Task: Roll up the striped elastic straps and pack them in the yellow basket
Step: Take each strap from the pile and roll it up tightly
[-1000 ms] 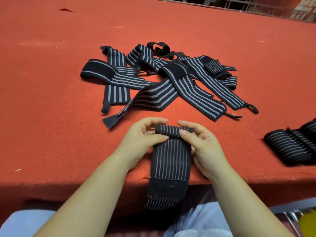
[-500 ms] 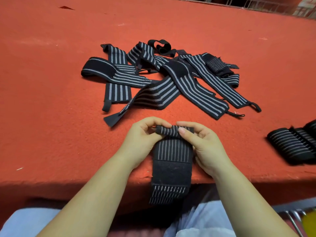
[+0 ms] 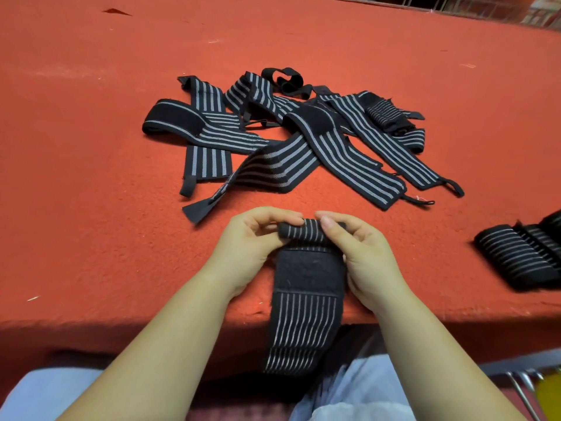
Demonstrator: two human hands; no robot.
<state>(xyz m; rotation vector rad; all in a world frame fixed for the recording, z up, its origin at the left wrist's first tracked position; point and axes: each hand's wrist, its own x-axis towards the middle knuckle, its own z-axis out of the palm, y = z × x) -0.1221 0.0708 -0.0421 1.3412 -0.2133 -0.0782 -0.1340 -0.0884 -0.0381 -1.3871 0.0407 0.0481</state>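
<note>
A black strap with grey stripes lies across the near edge of the red table, its tail hanging over the edge toward my lap. Its far end is wound into a small roll. My left hand pinches the roll's left end and my right hand pinches its right end, fingers curled over the top. A plain black patch of the strap sits just below the roll. A loose pile of unrolled striped straps lies farther back. A sliver of something yellow shows at the bottom right corner.
Rolled striped straps sit side by side at the right edge of the table. Metal rods show below the table at bottom right. A railing runs along the table's far edge.
The roll has grown as the strap was wound toward me. The black patch has come up from the table edge to just below the roll, and less tail hangs down.
</note>
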